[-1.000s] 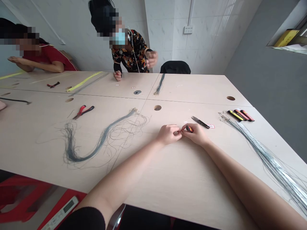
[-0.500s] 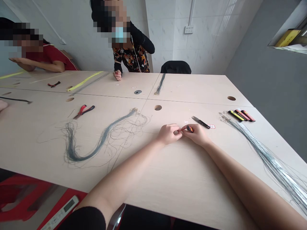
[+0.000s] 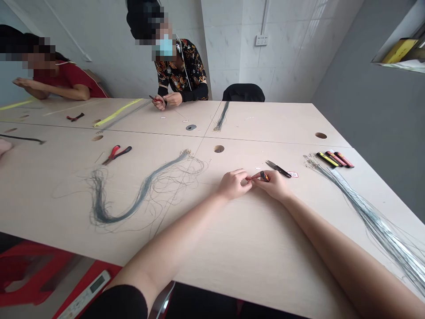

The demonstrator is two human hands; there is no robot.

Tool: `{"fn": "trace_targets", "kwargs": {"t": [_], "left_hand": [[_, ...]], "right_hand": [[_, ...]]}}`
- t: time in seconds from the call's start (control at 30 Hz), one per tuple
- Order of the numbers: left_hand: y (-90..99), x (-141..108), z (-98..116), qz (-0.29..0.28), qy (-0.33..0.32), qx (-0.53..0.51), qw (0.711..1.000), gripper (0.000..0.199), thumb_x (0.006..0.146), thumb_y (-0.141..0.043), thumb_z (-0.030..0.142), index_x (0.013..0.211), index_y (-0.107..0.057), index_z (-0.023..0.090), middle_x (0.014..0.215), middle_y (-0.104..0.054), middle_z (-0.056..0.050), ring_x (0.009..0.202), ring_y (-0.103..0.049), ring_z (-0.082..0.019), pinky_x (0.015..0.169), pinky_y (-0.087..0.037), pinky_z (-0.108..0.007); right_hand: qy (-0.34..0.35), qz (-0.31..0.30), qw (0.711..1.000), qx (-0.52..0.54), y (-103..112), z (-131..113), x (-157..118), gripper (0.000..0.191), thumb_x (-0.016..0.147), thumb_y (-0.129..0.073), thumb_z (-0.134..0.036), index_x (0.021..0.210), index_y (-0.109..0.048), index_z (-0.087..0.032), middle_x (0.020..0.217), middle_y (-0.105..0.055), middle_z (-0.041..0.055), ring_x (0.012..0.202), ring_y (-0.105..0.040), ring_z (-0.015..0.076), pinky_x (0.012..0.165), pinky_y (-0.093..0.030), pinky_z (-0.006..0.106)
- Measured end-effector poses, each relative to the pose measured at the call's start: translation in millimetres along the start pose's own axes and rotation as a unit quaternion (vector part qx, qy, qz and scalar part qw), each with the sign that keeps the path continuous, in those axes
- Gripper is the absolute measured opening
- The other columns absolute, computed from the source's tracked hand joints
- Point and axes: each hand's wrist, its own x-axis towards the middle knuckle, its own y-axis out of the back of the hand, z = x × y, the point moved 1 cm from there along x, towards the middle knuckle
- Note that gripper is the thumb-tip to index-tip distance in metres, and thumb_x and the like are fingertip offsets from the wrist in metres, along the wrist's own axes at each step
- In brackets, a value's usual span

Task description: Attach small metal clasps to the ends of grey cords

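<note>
A long pale wood-grain table (image 3: 252,248) fills the lower and middle frame, with white tiled wall (image 3: 226,53) behind it and a grey wall (image 3: 375,88) at the right. Two co-workers sit at the far side: one in a red shirt (image 3: 69,79) at the upper left, leaning on folded forearms, and one in a floral shirt (image 3: 179,71) at top centre, holding a small red-handled tool (image 3: 155,99) over the table edge. An empty-looking black chair (image 3: 243,93) stands at the far edge (only its back shows).

Three bundles of fine grey wire lie on the table: a U-shaped one (image 3: 142,195) left of centre, a long one (image 3: 375,221) at the right, and a short one (image 3: 222,116) at the far edge. Red-and-black pliers (image 3: 116,155) lie at centre left, while black snips (image 3: 278,169) lie just beyond the hands, near red and yellow packets (image 3: 334,159).

At centre, the person's hands nearly touch. The right hand (image 3: 272,185) pinches a small black-and-orange handle (image 3: 264,176), from which a thin red tip (image 3: 248,179) reaches the left hand (image 3: 234,184), whose fingers are curled nearly closed. Whether they grip the tip is too small to tell.
</note>
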Motion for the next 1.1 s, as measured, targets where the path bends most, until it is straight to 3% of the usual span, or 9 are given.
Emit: {"fn": "trace_targets", "kwargs": {"t": [0.6,0.83,1.1], "left_hand": [[0.7,2.2,0.0,0.008,0.006,-0.026,1.0,0.009,0.072,-0.061,0.011,0.066,-0.058,0.018,0.064,-0.059,0.002,0.056,-0.05,-0.009,0.058,-0.04,-0.022],[3.2,2.6,0.6,0.015,0.013,-0.046,0.999,0.011,0.073,-0.059,0.012,0.064,-0.056,0.018,0.063,-0.058,0.002,0.057,-0.049,-0.01,0.059,-0.04,-0.022],[2.1,3.2,0.8,0.005,0.01,-0.039,0.999,0.012,0.073,-0.06,0.012,0.064,-0.056,0.018,0.064,-0.058,0.002,0.057,-0.049,-0.009,0.059,-0.04,-0.022]], "right_hand": [[-0.014,-0.003,1.0,-0.016,-0.6,-3.7,-1.4,0.029,0.064,-0.052,-0.03,0.076,-0.073,-0.014,0.057,-0.049,-0.0009,0.055,-0.037,0.0106,0.052,-0.027,0.024],[-0.012,0.009,1.0,-0.025,0.7,-5.3,-1.7,0.028,0.068,-0.056,-0.036,0.075,-0.072,-0.014,0.052,-0.033,-0.0043,0.052,-0.027,0.009,0.052,-0.023,0.024],[0.002,0.005,1.0,-0.018,-0.2,-0.2,-0.6,0.028,0.069,-0.056,-0.039,0.071,-0.068,-0.014,0.056,-0.047,-0.0013,0.054,-0.036,0.0104,0.052,-0.027,0.025]]}}
